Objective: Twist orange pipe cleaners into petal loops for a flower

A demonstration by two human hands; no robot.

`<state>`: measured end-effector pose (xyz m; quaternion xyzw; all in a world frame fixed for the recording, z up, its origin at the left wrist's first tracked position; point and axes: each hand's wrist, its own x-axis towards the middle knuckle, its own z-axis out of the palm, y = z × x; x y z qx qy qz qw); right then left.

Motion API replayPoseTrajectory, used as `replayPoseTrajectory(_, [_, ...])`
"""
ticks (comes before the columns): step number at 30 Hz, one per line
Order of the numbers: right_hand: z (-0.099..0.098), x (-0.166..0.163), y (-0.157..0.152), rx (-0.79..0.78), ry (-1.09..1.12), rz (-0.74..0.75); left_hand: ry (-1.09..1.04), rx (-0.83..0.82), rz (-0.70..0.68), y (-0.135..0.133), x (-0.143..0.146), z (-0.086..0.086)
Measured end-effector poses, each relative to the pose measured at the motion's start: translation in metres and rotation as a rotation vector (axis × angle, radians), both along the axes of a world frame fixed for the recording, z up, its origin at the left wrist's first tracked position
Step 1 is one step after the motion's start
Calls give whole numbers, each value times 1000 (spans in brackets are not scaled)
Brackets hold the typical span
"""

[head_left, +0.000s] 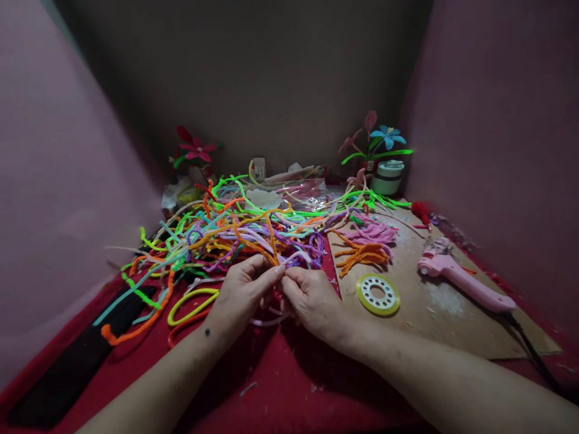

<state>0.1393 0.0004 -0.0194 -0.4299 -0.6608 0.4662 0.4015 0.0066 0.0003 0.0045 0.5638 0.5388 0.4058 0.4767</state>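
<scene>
A tangled heap of pipe cleaners (235,226) in green, orange, purple, pink and white lies on the red cloth (280,374). At the heap's near edge my left hand (242,292) and my right hand (312,298) meet. Both are closed in a pinch on the same orange pipe cleaner (271,244), which rises from my fingertips back into the heap. A pale strand loops under my hands.
A wooden board (452,313) at the right carries a pink glue gun (461,280) with a black cord, a yellow-rimmed tape roll (377,294) and bent orange and pink pieces (366,244). Pipe-cleaner flowers (377,141) and a white jar (388,176) stand behind. Walls close in all round.
</scene>
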Motion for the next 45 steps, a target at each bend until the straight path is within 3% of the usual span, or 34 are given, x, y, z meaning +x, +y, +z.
replayPoseTrajectory(2, [0,0,1,-37,53,25,-44,-2,-25,2,-2,-2])
replayPoseTrajectory(9, [-1,-1,3,-155,140,89,-162,-22,82,2,-1,2])
replayPoseTrajectory(17, [2,0,5,-364,386,111,-188,-75,6,3,-4,-3])
replayPoseTrajectory(22, [5,2,3,-365,319,97,-131,48,161,2,-2,7])
replayPoseTrajectory(27, [10,3,2,-388,309,125,-120,116,218,2,-2,12])
replayPoseTrajectory(35, [3,3,7,-343,456,77,-238,-13,69,8,-8,-1])
replayPoseTrajectory(45, [-4,4,10,-551,605,146,-286,1,34,6,-6,-2])
